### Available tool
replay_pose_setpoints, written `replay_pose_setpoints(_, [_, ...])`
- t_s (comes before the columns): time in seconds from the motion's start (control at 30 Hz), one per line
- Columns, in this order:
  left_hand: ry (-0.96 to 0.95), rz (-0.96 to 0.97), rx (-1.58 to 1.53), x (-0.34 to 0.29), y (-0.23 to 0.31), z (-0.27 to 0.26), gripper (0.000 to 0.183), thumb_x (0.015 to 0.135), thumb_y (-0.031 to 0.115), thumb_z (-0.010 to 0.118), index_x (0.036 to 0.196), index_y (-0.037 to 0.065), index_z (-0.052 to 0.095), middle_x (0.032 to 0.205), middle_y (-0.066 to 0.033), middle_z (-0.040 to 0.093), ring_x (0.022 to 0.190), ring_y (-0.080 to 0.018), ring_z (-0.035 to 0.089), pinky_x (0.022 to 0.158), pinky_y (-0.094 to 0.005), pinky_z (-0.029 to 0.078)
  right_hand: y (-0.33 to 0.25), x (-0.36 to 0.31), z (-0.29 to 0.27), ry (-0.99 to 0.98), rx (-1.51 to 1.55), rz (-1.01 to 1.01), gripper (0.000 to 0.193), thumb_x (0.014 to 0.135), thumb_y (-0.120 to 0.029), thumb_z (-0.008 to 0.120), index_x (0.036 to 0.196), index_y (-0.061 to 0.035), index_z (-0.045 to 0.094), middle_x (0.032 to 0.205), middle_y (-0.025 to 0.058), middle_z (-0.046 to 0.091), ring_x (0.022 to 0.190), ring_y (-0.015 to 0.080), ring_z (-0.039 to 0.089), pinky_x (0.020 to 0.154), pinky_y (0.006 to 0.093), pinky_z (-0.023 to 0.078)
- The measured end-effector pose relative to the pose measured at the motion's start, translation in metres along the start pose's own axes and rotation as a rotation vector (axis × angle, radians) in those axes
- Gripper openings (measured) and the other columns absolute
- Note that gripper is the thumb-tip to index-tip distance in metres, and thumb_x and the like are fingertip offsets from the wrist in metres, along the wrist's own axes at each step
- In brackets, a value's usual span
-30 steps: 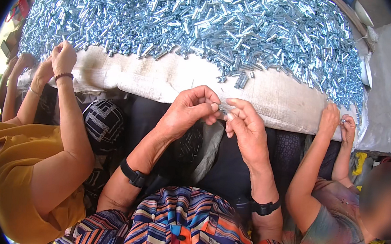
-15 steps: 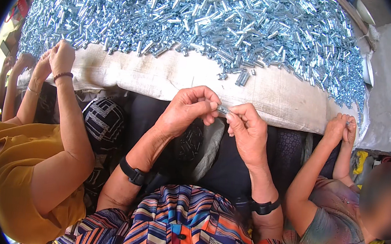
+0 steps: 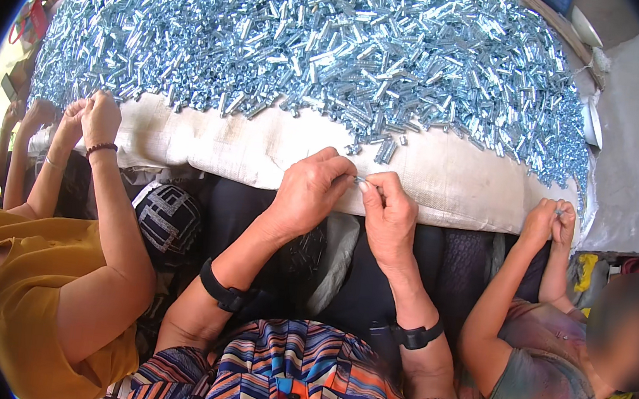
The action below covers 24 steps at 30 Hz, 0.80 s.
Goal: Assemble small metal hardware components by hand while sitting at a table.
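My left hand (image 3: 306, 194) and my right hand (image 3: 390, 216) meet just above the near edge of the cloth-covered table. Between their fingertips is a small bluish metal piece (image 3: 358, 179), mostly covered by the fingers. Both hands are closed in a pinch, thumb against forefinger. Beyond them spreads a wide heap of bluish, shiny metal tubes (image 3: 312, 51), short and longer ones mixed. A small group of tubes (image 3: 385, 151) lies on the pale cloth (image 3: 263, 143) at the heap's front edge, a little beyond my right hand.
At the left, a person in a mustard top (image 3: 38, 279) works with raised hands, with more arms behind. Another person in a patterned top (image 3: 535, 370) sits at the right, hands together at the table edge. A patterned black-and-white cloth item (image 3: 170, 215) sits below the edge.
My hands have drawn closer together, and my left hand has turned so its back shows more. Less of the metal piece is visible. The whole view has shifted slightly.
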<state>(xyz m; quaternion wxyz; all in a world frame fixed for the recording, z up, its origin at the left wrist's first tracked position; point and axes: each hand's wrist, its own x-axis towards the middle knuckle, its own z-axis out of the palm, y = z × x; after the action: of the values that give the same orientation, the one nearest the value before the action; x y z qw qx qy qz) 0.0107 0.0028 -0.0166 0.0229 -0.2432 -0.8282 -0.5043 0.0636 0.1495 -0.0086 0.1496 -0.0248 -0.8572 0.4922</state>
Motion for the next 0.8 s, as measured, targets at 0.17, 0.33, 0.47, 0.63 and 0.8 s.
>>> replay_pose_setpoints(0.17, [0.047, 0.023, 0.268, -0.001, 0.003, 0.0, 0.01, 0.077, 0.006, 0.067, 0.088, 0.007, 0.068, 0.079, -0.0081, 0.057, 0.075, -0.0275, 0.061, 0.066, -0.037, 0.049, 0.004, 0.011, 0.011, -0.036, -0.159, -0.189, 0.01, 0.089, -0.005, 0.06, 0.088, -0.0022, 0.05, 0.074, 0.0178, 0.059, 0.067, 0.0387, 0.06, 0.058, 0.0453, 0.046])
replay_pose_setpoints(0.33, [0.069, -0.009, 0.263, -0.003, -0.005, 0.0, 0.014, 0.076, 0.005, 0.066, 0.091, 0.005, 0.066, 0.083, -0.0092, 0.057, 0.077, -0.0291, 0.061, 0.067, -0.0381, 0.05, 0.005, 0.021, 0.023, -0.017, -0.253, -0.294, 0.011, 0.09, -0.007, 0.058, 0.086, -0.003, 0.048, 0.071, 0.0167, 0.057, 0.066, 0.0361, 0.06, 0.056, 0.0455, 0.046])
replay_pose_setpoints(0.47, [0.027, -0.031, 0.215, -0.003, -0.004, -0.004, 0.021, 0.076, 0.003, 0.064, 0.096, 0.003, 0.064, 0.087, -0.0117, 0.057, 0.081, -0.0318, 0.06, 0.071, -0.0393, 0.049, 0.006, 0.021, 0.028, -0.037, -0.332, -0.355, 0.012, 0.09, -0.009, 0.058, 0.086, -0.0042, 0.047, 0.067, 0.0159, 0.057, 0.064, 0.0345, 0.061, 0.054, 0.0448, 0.047])
replay_pose_setpoints(0.63, [0.043, -0.013, 0.226, -0.007, -0.007, -0.007, 0.022, 0.075, 0.004, 0.064, 0.097, 0.002, 0.062, 0.089, -0.0129, 0.056, 0.083, -0.0324, 0.06, 0.073, -0.0398, 0.049, 0.0, 0.023, 0.03, -0.088, -0.345, -0.321, 0.015, 0.092, -0.014, 0.056, 0.089, -0.0041, 0.046, 0.065, 0.0174, 0.059, 0.063, 0.0372, 0.062, 0.054, 0.0471, 0.047])
replay_pose_setpoints(0.8, [0.027, -0.012, 0.195, -0.005, -0.005, -0.008, 0.021, 0.077, 0.005, 0.065, 0.098, 0.003, 0.063, 0.091, -0.0131, 0.056, 0.083, -0.0318, 0.06, 0.073, -0.0395, 0.048, 0.01, 0.033, 0.017, -0.04, -0.129, -0.1, 0.015, 0.094, -0.017, 0.057, 0.09, -0.0036, 0.052, 0.066, 0.0143, 0.06, 0.063, 0.0338, 0.062, 0.055, 0.0421, 0.047])
